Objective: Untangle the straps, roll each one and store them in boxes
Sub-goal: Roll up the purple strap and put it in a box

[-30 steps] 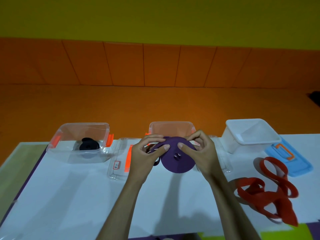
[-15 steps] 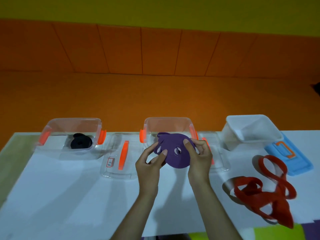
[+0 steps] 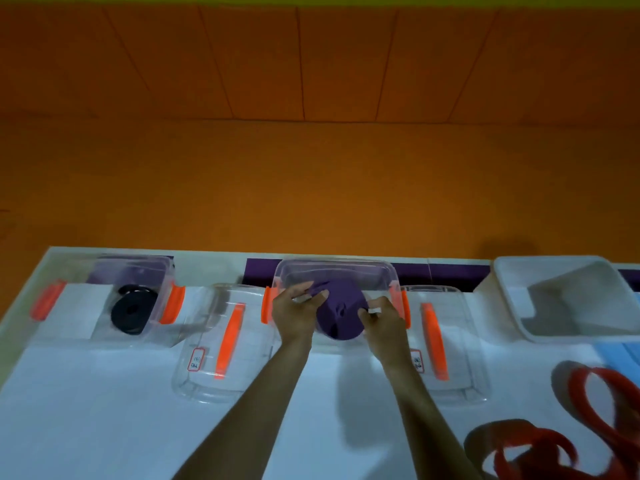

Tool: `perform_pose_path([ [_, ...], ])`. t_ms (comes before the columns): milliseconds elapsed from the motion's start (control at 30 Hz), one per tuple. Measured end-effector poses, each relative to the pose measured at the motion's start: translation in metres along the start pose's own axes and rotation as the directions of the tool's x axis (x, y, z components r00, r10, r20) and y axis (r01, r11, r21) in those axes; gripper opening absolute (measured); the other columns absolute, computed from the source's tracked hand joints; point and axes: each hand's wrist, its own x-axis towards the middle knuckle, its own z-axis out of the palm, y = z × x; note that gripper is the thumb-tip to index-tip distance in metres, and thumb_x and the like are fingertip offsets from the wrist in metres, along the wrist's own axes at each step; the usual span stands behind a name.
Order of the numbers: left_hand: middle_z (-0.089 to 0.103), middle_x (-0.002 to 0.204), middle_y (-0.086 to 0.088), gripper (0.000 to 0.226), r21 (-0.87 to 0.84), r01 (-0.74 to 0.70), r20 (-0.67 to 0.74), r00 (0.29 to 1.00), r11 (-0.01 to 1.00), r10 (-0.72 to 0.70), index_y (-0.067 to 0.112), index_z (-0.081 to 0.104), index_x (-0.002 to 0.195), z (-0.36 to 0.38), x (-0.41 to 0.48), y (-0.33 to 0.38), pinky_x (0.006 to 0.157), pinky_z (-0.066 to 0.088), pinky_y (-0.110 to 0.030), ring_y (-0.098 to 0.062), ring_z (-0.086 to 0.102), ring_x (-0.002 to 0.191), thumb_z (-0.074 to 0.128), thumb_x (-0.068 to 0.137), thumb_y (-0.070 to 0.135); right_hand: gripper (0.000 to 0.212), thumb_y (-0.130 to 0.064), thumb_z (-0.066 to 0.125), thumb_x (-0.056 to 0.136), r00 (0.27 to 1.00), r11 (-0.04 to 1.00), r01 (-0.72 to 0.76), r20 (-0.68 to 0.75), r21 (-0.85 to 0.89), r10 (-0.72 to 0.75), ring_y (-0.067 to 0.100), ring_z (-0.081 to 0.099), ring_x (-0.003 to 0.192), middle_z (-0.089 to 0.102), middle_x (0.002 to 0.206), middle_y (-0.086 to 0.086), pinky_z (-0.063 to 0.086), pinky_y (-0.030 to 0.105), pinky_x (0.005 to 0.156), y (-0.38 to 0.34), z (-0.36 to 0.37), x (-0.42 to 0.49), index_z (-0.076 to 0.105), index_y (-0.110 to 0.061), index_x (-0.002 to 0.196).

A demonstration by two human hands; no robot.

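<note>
Inside the middle box (image 3: pixel 388 271), left hand (image 3: pixel 296 311) and right hand (image 3: pixel 382 322) fingers (image 3: pixel 313 296) are pinching the purple roll (image 3: pixel 341 317), formerly held outside; its storage is completing.

white table (image 3: pixel 104 427) | left clear box (image 3: pixel 86 327) | middle clear box (image 3: pixel 332 265) | white box (image 3: pixel 571 306) | red strap (image 3: pixel 547 448)

White table (image 3: pixel 86 410), flat top, pale raised border along its far and left edges. Purple strip (image 3: pixel 443 277), dark, running along the table's far edge in broken lengths. Orange surface (image 3: pixel 311 185), plain and matte, beyond the table. Orange panelled wall (image 3: pixel 311 64), divided by thin dark seams. Yellow band (image 3: pixel 346 0), narrow, above the panels.
</note>
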Motion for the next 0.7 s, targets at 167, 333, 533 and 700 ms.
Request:
perform_pose_path([
  [167, 0.074, 0.086, -0.002, 0.017, 0.255, 0.018, -0.016, 1.0, 0.967, -0.014, 0.006, 0.078, 0.091, 0.035, 0.045, -0.029, 0.087, 0.058, -0.028, -0.024, 0.073, 0.089, 0.089, 0.078, 0.005, 0.019, -0.016, 0.054, 0.106, 0.975, 0.982, -0.092, 0.185, -0.167, 0.123, 0.011, 0.061, 0.079, 0.063, 0.098, 0.003, 0.036, 0.011, 0.053, 0.015, 0.019, 0.054, 0.052, -0.009, 0.123],
  [333, 0.079, 0.103, -0.008, 0.018, 0.474, 0.043, 0.004, 0.999, 0.88, -0.051, 0.009, 0.081, 0.1, 0.044, 0.066, -0.055, 0.092, 0.049, -0.025, -0.022, 0.071, 0.098, 0.086, 0.084, 0.017, 0.023, -0.014, 0.058, 0.1, 0.931, 0.952, -0.166, 0.277, -0.258, 0.238, 0.028, 0.065, 0.094, 0.067, 0.106, 0.013, 0.042, 0.022, 0.062, 0.033, 0.037, 0.084, 0.057, -0.002, 0.119],
  [533, 0.078, 0.11, -0.008, 0.024, 0.611, 0.043, 0.025, 0.997, 0.791, -0.074, 0.014, 0.079, 0.109, 0.055, 0.081, -0.067, 0.085, 0.041, -0.022, -0.029, 0.071, 0.106, 0.083, 0.087, 0.023, 0.028, -0.016, 0.06, 0.097, 0.901, 0.941, -0.177, 0.337, -0.288, 0.273, 0.029, 0.062, 0.092, 0.067, 0.11, 0.018, 0.039, 0.024, 0.059, 0.044, 0.05, 0.098, 0.059, 0.002, 0.119],
  [700, 0.075, 0.108, -0.009, 0.023, 0.735, -0.026, 0.091, 0.994, 0.677, -0.061, 0.012, 0.074, 0.112, 0.054, 0.081, -0.056, 0.083, 0.051, -0.03, -0.029, 0.07, 0.106, 0.079, 0.092, 0.023, 0.032, -0.02, 0.056, 0.101, 0.91, 0.943, -0.12, 0.345, -0.312, 0.23, 0.026, 0.065, 0.1, 0.069, 0.116, 0.013, 0.052, 0.031, 0.08, 0.034, 0.038, 0.088, 0.061, -0.003, 0.127],
])
